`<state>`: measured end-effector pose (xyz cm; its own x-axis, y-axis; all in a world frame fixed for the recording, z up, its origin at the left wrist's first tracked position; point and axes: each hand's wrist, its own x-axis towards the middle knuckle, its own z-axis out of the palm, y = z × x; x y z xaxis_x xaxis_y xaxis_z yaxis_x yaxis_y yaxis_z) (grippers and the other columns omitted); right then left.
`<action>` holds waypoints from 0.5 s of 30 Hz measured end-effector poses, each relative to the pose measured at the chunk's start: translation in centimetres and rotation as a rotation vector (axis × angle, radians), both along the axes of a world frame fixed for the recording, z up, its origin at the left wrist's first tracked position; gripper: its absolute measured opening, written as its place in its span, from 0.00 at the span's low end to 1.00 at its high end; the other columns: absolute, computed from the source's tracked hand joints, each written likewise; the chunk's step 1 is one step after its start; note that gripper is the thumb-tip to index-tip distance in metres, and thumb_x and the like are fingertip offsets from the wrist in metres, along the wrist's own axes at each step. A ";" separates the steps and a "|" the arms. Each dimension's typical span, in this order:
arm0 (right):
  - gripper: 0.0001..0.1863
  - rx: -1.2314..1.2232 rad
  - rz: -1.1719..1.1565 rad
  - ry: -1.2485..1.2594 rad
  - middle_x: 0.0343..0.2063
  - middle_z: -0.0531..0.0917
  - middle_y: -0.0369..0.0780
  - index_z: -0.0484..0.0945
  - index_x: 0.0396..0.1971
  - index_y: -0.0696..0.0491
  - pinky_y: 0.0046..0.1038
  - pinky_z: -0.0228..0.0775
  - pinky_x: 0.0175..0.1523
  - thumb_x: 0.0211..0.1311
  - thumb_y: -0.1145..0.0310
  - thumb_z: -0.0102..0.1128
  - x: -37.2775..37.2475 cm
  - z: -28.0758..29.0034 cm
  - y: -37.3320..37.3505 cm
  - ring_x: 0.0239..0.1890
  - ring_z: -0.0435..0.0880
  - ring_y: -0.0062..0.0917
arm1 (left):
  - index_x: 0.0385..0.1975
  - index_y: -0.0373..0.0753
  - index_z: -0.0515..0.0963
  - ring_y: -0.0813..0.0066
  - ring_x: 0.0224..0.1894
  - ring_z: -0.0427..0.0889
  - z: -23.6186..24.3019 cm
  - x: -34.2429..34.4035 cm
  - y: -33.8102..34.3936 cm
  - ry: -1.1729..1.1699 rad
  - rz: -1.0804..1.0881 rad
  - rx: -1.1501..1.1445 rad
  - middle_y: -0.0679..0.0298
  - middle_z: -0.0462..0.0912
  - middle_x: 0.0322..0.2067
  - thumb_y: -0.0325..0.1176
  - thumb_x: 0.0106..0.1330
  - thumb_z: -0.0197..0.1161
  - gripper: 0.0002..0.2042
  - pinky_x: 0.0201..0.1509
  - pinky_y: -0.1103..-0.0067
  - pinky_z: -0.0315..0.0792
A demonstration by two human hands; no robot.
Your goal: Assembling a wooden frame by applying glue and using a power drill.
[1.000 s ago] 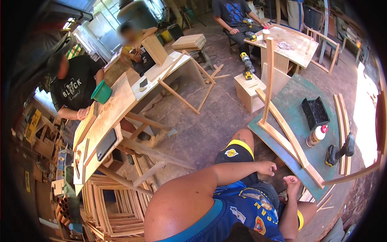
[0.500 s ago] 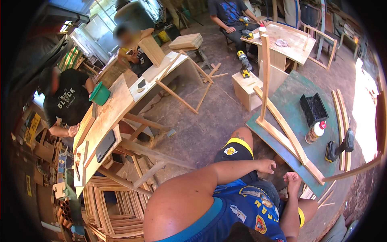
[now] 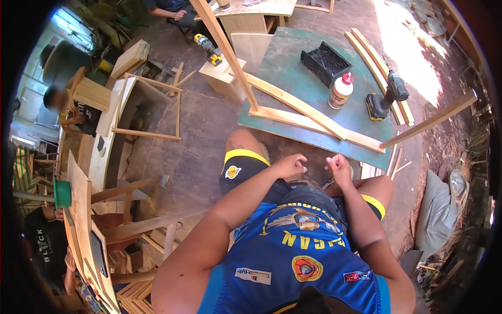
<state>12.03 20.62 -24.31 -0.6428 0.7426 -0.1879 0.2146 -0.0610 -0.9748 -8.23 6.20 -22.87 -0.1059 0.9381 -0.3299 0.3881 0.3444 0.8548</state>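
My left hand [image 3: 291, 166] and my right hand [image 3: 340, 169] hover over my lap, a short gap apart, both with curled fingers. Anything small inside either of them is hidden. Just beyond them, a wooden rail [image 3: 298, 122] lies along the near edge of a green-topped table [image 3: 282, 55]. One wooden post [image 3: 225, 52] rises from the rail's left end, and another post [image 3: 429, 119] stands out at its right end. A loose-looking wood strip [image 3: 293, 104] crosses the rail at a slant. Neither hand touches the wood.
On the green table are a white glue bottle [image 3: 340, 93] with a red cap, a black tray [image 3: 324, 65] and a cordless drill [image 3: 388, 97] beside two long strips [image 3: 368, 65]. Another drill [image 3: 208, 49] rests on a wooden box [image 3: 222, 78]. Co-workers sit left and ahead; a grey sack [image 3: 439, 209] lies right.
My view has swung right and down, so the green table now sits more centrally. Both hands remain curled over my lap, a little closer together.
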 end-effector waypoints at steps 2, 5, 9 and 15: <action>0.12 0.026 -0.036 0.023 0.15 0.72 0.32 0.68 0.21 0.52 0.17 0.61 0.22 0.61 0.69 0.61 0.1 0.3 -0.2 0.18 0.73 0.14 | 0.52 0.39 0.71 0.70 0.38 0.80 0.0 0.3 -0.1 -0.003 -0.007 -0.011 0.59 0.81 0.35 0.42 0.58 0.65 0.24 0.44 0.76 0.72; 0.12 -0.004 -0.052 -0.009 0.16 0.74 0.32 0.68 0.21 0.53 0.17 0.63 0.24 0.61 0.70 0.61 0.1 0.3 -0.1 0.19 0.74 0.14 | 0.52 0.38 0.70 0.71 0.38 0.80 0.7 0.3 0.2 -0.080 -0.010 -0.016 0.58 0.81 0.34 0.41 0.59 0.65 0.23 0.44 0.77 0.72; 0.07 -0.052 0.010 -0.049 0.20 0.79 0.37 0.72 0.26 0.56 0.18 0.69 0.27 0.62 0.72 0.58 0.3 -0.2 -0.1 0.21 0.76 0.16 | 0.52 0.38 0.70 0.71 0.38 0.80 0.7 0.1 0.3 -0.100 -0.029 0.025 0.58 0.81 0.34 0.40 0.59 0.65 0.23 0.43 0.77 0.72; 0.05 -0.151 0.049 -0.051 0.28 0.82 0.40 0.75 0.33 0.59 0.21 0.76 0.34 0.64 0.73 0.54 -0.3 -0.1 -0.2 0.29 0.81 0.20 | 0.52 0.36 0.70 0.71 0.37 0.80 0.4 -0.8 0.6 -0.172 -0.034 0.063 0.56 0.81 0.34 0.39 0.58 0.65 0.24 0.43 0.77 0.73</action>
